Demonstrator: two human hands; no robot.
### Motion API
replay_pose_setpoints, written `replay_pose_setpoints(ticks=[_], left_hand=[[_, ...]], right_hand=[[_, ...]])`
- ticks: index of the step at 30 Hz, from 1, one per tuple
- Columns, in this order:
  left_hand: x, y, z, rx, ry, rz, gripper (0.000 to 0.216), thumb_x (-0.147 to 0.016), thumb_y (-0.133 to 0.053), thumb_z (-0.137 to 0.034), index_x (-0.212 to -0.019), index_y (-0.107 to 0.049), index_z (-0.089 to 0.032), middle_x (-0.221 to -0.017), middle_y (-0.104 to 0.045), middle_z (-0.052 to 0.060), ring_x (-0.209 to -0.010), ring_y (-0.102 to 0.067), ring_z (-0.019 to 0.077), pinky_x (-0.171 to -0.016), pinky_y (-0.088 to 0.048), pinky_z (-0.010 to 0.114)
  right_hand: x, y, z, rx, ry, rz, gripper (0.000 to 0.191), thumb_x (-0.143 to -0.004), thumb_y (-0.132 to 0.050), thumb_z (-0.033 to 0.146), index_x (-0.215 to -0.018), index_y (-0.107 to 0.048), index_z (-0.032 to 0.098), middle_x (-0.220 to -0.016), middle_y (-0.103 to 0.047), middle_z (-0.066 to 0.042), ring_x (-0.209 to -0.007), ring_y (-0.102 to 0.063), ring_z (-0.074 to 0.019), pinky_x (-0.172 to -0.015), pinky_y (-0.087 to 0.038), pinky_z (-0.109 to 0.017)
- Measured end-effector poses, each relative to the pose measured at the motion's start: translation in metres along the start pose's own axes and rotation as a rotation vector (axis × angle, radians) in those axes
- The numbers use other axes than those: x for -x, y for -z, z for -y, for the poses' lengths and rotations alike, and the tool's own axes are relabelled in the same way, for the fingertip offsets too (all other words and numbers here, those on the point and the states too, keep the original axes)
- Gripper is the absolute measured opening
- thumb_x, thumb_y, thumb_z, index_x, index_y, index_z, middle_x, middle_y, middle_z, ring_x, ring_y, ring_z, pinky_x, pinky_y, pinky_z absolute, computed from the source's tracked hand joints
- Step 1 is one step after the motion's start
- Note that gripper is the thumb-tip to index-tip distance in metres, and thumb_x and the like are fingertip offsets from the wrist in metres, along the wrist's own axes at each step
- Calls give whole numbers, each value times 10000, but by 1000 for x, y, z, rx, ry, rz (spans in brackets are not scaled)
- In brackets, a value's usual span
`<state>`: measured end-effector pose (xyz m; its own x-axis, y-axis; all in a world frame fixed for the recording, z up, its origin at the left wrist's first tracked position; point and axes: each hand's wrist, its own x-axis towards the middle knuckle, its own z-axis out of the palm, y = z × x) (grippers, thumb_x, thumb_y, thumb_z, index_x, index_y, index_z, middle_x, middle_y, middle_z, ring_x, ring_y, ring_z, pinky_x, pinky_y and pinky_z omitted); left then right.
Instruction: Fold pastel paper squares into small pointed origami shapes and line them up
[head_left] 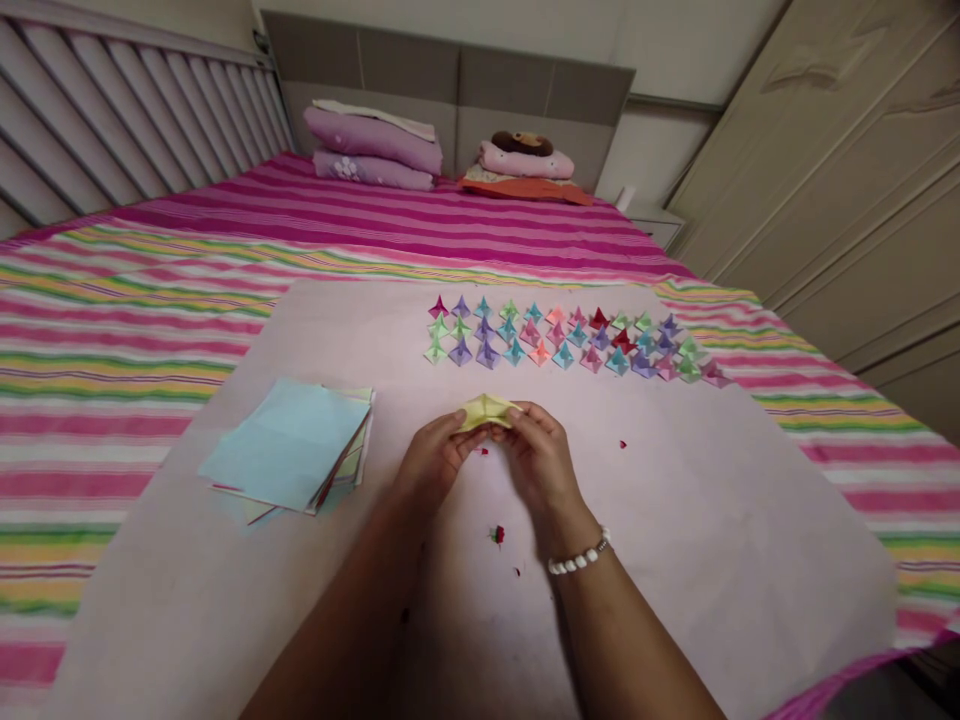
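Observation:
A folded piece of yellow paper (pixel 486 408) is held up between both hands, over the middle of the pale sheet. My left hand (pixel 436 452) pinches its left end, and my right hand (pixel 541 450) grips its right end, thumbs on top. The right wrist wears a white bead bracelet. Beyond the hands stand rows of small folded paper shapes (pixel 540 352) in pink, purple, blue, green and red. To the left lies a stack of square paper sheets (pixel 289 445), a light blue one on top.
The pale sheet (pixel 720 560) lies on a bed with a striped cover (pixel 97 390). Small red scraps (pixel 498 535) are scattered near the arms. Folded purple bedding (pixel 375 150) and a pink pillow pile (pixel 525 162) sit by the headboard (pixel 409 75). A wardrobe (pixel 847 200) stands at right.

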<state>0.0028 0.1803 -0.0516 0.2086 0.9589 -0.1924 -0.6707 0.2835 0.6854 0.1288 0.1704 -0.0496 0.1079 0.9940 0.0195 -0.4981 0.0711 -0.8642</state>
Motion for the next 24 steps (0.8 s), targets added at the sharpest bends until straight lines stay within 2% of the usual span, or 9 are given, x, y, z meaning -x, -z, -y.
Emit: replay_pose_setpoints(ticks=[3,6,8,11,14,19,24], left_hand=[[0,-3,-5,126,61,-81,162,-817,-601,-226,-876,-663,-89,-828,-733,83,-742,-691,138,-766,-545,232],[1,-4,-8,192,69,-93,214,-868,-553,-273,-910,-639,-82,-848,-730,96,-761,-698,142,-755,-553,225],[2,-4,-7,180,65,-65,224,-844,-597,-291,-905,-640,-80,-858,-727,99,-784,-695,144,-777,-548,227],[3,-2,-3,33,20,-3,234,-690,-760,-253,-839,-666,-98,-776,-711,55,-713,-666,119,-716,-530,207],[3,1,1,-189,-82,-1,324,-550,-841,-223,-821,-697,-119,-705,-686,7,-610,-593,87,-576,-463,179],[3,5,2,-382,-163,-91,336,-632,-783,-373,-844,-723,-120,-647,-665,-1,-592,-561,108,-577,-435,222],[1,8,3,-411,-176,-69,422,-642,-772,-370,-969,-691,-116,-784,-693,34,-699,-606,144,-656,-468,256]], right_hand=[[0,-2,1,-42,-1,51,217,-725,-705,375,-847,-693,197,-732,-677,-16,-643,-594,-149,-646,-488,-294],[0,-3,1,55,20,18,329,-604,-806,316,-888,-685,203,-734,-670,5,-602,-560,-123,-583,-453,-255],[-1,-3,1,143,37,-36,312,-568,-824,277,-834,-682,195,-656,-636,30,-538,-499,-98,-524,-402,-229],[0,-2,2,186,28,-92,189,-624,-785,287,-666,-636,177,-513,-535,58,-481,-428,-79,-483,-339,-213],[1,-2,3,165,-8,-83,227,-645,-771,291,-595,-585,171,-472,-492,67,-460,-403,-71,-471,-310,-207],[3,-5,-1,148,-87,23,221,-612,-794,301,-645,-622,165,-513,-529,59,-458,-417,-67,-464,-302,-205],[2,-4,-3,142,-83,30,219,-584,-808,280,-690,-655,165,-512,-538,60,-455,-419,-68,-462,-305,-206]])
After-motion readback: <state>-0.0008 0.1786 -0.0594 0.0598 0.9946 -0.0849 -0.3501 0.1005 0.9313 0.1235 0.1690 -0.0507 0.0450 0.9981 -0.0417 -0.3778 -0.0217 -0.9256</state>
